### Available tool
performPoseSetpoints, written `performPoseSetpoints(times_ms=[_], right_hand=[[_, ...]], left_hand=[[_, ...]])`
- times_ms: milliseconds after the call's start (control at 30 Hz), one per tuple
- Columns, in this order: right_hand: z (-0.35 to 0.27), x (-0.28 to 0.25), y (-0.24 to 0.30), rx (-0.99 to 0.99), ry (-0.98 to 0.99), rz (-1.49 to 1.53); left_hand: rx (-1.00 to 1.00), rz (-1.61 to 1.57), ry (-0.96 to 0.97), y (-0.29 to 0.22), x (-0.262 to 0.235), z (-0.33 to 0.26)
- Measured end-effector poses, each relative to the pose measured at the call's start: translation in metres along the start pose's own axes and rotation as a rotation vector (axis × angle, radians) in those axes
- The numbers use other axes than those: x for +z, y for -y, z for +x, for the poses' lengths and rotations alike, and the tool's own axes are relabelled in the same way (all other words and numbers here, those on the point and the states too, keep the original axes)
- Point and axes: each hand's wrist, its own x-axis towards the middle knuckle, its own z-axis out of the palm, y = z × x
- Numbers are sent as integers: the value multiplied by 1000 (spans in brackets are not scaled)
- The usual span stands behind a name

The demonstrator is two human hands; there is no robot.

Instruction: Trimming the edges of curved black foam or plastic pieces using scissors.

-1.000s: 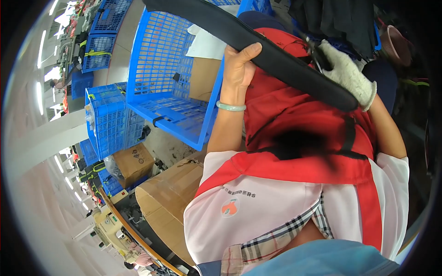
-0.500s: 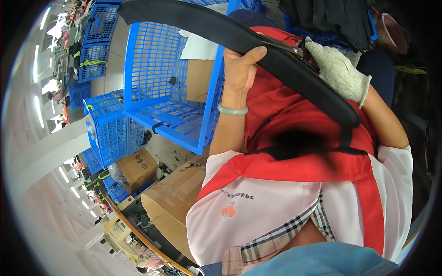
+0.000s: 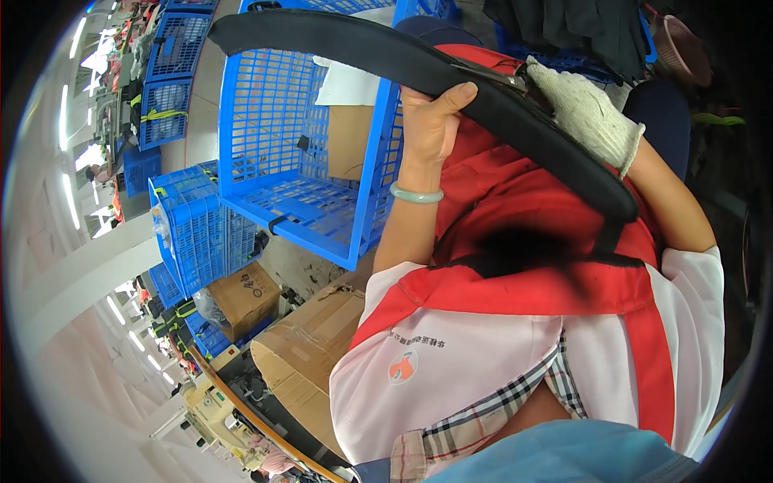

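A long, curved black padded strap (image 3: pixel 322 50) stretches across my lap, from the far left down to the near right. My bare left hand (image 3: pixel 435 121), with a pale green bangle on its wrist, grips the strap near its middle, the thumb lying on top. On the strap's far side is my right hand (image 3: pixel 586 113) in a white knitted glove, its fingers closed and partly hidden. From that glove a metal tool (image 3: pixel 509 79) that looks like scissors lies along the strap's far edge; its blades are mostly covered.
Left of my lap stands a big blue plastic crate (image 3: pixel 290 217) with cardboard and white sheets inside. More blue crates (image 3: pixel 189 225) and cardboard boxes (image 3: pixel 310 346) lie beyond. Black pieces (image 3: pixel 555 32) are piled at the far right, near a pink basket (image 3: pixel 683 50).
The strap and my left hand have shifted slightly to the right. My gloved right hand has moved a little left, keeping to the strap's far edge.
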Motion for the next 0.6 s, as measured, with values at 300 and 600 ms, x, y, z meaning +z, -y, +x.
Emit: performPoseSetpoints(times_ms=[300, 600], right_hand=[[-3, 11, -2, 9, 36, 256], [0, 4, -13, -116, 49, 136]], left_hand=[[-13, -103, -63, 5, -22, -3], [27, -64, -24, 10, -17, -4]])
